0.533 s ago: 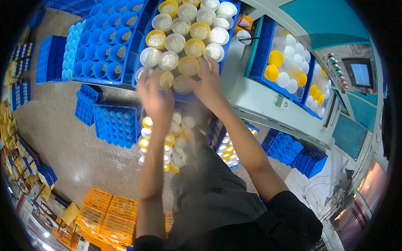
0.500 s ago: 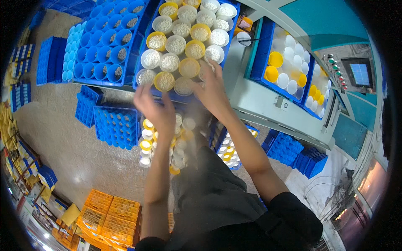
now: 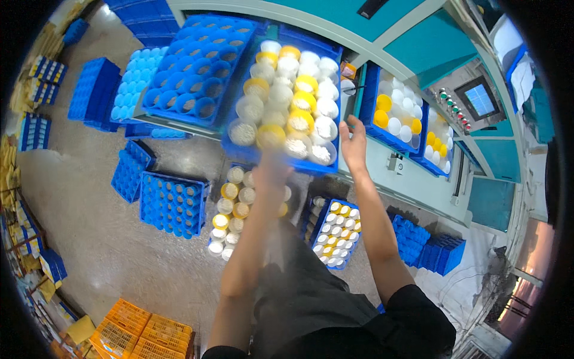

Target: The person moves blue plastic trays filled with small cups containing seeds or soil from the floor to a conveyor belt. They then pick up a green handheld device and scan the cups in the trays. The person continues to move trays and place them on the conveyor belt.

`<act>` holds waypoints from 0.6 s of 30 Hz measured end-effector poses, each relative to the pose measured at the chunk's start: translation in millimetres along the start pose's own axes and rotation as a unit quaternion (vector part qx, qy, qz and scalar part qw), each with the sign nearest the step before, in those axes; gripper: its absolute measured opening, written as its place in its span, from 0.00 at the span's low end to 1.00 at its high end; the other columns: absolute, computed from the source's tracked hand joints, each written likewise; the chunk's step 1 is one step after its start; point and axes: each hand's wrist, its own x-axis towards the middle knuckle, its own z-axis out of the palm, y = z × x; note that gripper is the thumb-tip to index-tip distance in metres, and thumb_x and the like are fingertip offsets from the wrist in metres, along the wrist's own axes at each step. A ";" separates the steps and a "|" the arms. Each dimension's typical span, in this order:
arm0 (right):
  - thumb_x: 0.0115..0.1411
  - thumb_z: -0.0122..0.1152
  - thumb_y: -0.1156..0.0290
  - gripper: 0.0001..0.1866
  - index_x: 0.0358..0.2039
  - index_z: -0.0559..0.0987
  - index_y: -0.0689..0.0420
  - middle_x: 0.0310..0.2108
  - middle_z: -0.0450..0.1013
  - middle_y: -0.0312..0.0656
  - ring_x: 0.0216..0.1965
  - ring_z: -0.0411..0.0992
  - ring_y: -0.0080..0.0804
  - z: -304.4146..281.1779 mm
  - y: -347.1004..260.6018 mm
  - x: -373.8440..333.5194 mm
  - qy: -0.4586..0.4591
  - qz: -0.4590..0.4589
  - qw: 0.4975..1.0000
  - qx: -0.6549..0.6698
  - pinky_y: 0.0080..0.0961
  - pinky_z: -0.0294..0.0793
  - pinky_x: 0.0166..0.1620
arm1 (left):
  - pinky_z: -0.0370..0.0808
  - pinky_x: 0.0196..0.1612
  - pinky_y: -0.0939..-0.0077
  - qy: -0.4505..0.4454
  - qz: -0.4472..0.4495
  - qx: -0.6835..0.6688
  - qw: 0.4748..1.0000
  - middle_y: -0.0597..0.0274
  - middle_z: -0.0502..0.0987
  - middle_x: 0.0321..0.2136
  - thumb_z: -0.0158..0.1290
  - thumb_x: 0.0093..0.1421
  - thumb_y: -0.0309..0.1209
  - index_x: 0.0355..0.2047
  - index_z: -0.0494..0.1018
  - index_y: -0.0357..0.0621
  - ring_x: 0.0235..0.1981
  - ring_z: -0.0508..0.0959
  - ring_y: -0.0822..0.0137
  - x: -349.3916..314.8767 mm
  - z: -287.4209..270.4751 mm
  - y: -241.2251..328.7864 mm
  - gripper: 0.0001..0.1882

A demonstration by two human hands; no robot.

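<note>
A blue crate on the worktop ahead of me holds rows of white and yellow cups filled with small whitish pellets. My left hand is at the crate's near side, in front of a yellow cup; motion blur hides its fingers. Beside the crate's right wall is my right hand, its thumb and fingers apart and nothing held. Whether it touches the wall, I cannot tell.
Left of the crate stands a blue tray of blue cups. Two cup-filled crates sit on the machine at right, near a control panel. Below are blue trays, a crate of white and yellow cups and orange crates.
My hands have left the cup tops: the left has come down to the crate's near side, the right out past its right wall. The whole view has shifted.
</note>
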 end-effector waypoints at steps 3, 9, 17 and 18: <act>0.64 0.50 0.42 0.40 0.55 0.69 0.72 0.54 0.68 0.64 0.54 0.70 0.52 8.7 -1.5 -23.0 -0.064 0.110 0.992 0.025 0.37 0.67 0.56 | 0.80 0.39 0.70 0.058 -0.065 0.025 0.996 0.63 0.76 0.29 0.57 0.62 0.43 0.42 0.72 0.39 0.28 0.76 0.69 -61.0 -37.2 2.9 0.19; 0.61 0.55 0.69 0.23 0.53 0.70 0.71 0.48 0.74 0.50 0.48 0.74 0.41 16.9 -15.0 -124.1 -0.271 0.322 0.850 0.318 0.35 0.74 0.51 | 0.72 0.25 0.76 0.132 -0.068 0.006 0.989 0.63 0.75 0.27 0.58 0.57 0.35 0.38 0.72 0.38 0.25 0.76 0.68 -168.9 -141.4 -10.8 0.14; 0.59 0.56 0.72 0.26 0.55 0.67 0.71 0.53 0.70 0.53 0.50 0.73 0.43 23.4 -6.9 -178.2 -0.298 0.369 0.839 0.267 0.37 0.74 0.53 | 0.67 0.17 0.72 0.154 -0.027 0.035 0.987 0.61 0.73 0.21 0.55 0.54 0.32 0.30 0.73 0.36 0.17 0.72 0.68 -202.8 -226.3 -33.9 0.10; 0.58 0.57 0.72 0.26 0.55 0.67 0.71 0.52 0.71 0.53 0.49 0.73 0.42 23.1 -0.9 -189.3 -0.300 0.345 0.852 0.255 0.36 0.74 0.52 | 0.68 0.17 0.72 0.163 -0.042 0.037 0.985 0.61 0.73 0.22 0.55 0.54 0.31 0.30 0.73 0.35 0.17 0.72 0.67 -205.9 -238.8 -38.3 0.10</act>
